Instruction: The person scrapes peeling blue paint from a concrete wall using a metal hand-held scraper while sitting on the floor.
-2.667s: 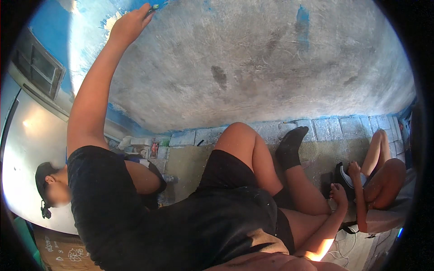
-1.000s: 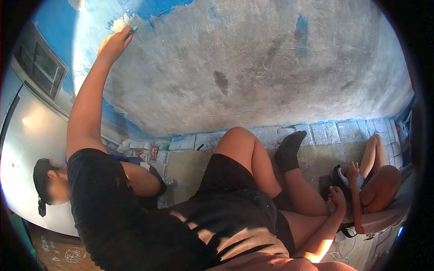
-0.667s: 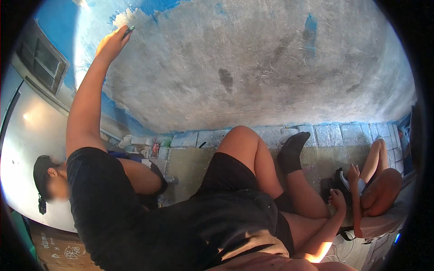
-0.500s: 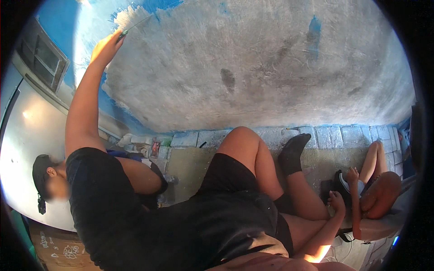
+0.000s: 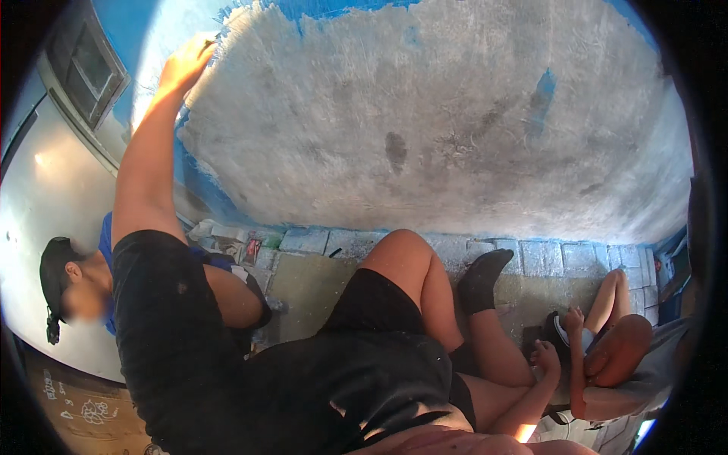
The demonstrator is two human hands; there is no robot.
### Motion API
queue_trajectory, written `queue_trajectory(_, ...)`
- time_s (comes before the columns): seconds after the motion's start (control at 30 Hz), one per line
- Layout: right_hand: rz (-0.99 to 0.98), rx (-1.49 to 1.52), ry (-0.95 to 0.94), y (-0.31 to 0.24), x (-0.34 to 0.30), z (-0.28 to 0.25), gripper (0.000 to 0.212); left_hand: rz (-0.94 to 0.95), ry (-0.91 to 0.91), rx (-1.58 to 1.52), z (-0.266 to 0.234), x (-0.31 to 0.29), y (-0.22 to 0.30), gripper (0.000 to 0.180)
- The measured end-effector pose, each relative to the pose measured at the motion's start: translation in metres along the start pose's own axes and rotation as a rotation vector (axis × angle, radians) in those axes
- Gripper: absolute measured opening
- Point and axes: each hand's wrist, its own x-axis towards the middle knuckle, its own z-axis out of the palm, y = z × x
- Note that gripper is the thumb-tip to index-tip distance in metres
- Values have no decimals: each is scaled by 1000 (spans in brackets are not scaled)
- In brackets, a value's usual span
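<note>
My left hand (image 5: 184, 64) is stretched up against the wall (image 5: 425, 129), right where rough grey plaster meets blue paint (image 5: 334, 7). Its fingers are curled around a thin dark tool (image 5: 218, 36) whose tip touches the wall. My black shirt (image 5: 334, 394), bent knee (image 5: 406, 254) and black sock (image 5: 485, 280) fill the lower middle. My right hand (image 5: 546, 358) lies low on the right with loose fingers, beside a black-and-white shoe (image 5: 557, 327), holding nothing that I can see.
Another person's head (image 5: 64, 292), in a blue top, is close at my left. A small person (image 5: 618, 345) sits at the lower right. Pale blue blocks (image 5: 531, 258) line the wall's foot, with debris (image 5: 227, 239) at the left end. A window (image 5: 87, 72) is at the upper left.
My left hand has slid along the edge of the blue paint, staying on the wall. My legs and right hand have hardly moved.
</note>
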Motion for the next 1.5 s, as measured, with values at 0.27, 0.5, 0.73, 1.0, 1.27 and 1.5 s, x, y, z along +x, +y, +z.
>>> queue_trajectory(0.27, -135, -131, 130, -6, -25, 12, 45, 431, 404, -782, 104, -3, 278, 35)
queue_trajectory(0.5, -682, -226, 292, -168, -160, 132, 52, -247, -400, -1785, 103, -269, 600, 32)
queue_trajectory(0.73, -1126, -701, 524, -193, -195, 227, 64, -377, -1186, -2184, 115, -445, 706, 34)
queue_trajectory(1.0, -1031, -740, 359, -194, -164, 237, 65, -269, -1745, -2233, 100, -387, 684, 32)
queue_trajectory(1.27, -816, -695, 91, -307, -174, 235, 63, 1, -731, -1791, 124, -345, 630, 55)
queue_trajectory(1.5, -930, -613, 203, -427, -173, 206, 72, -108, -729, -2086, 157, -322, 579, 48)
